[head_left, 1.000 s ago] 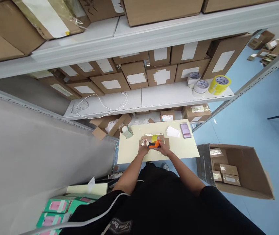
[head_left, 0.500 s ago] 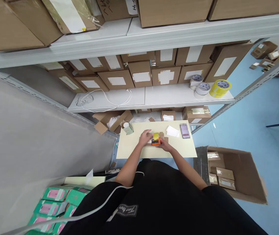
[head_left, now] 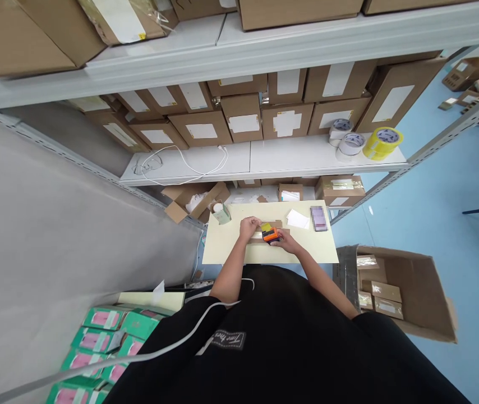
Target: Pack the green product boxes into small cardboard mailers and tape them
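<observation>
My right hand (head_left: 286, 241) grips an orange and black tape dispenser (head_left: 270, 234) with a yellowish tape roll on it. Beneath the dispenser lies a small flat cardboard box (head_left: 257, 238), partly covered by my hands. My left hand (head_left: 249, 229) is at the left of the box, its fingers drawn together near the tape roll; what they pinch, if anything, is too small to make out. Both hands are over a pale yellow table (head_left: 222, 247). To their right lie white paper sheets (head_left: 297, 219) and a phone-like item with a blurred purple face (head_left: 318, 219).
A small open carton (head_left: 221, 213) stands at the table's left corner. Rolls of tape (head_left: 382, 143) and a white cable (head_left: 197, 174) lie on the shelf above. A large open cardboard box (head_left: 420, 292) with small parcels stands at right. Green boxes (head_left: 92, 339) are stacked at lower left.
The tape dispenser has tilted and turned in my right hand. My left hand's fingers have drawn closer together beside the tape roll. The whole view has shifted slightly.
</observation>
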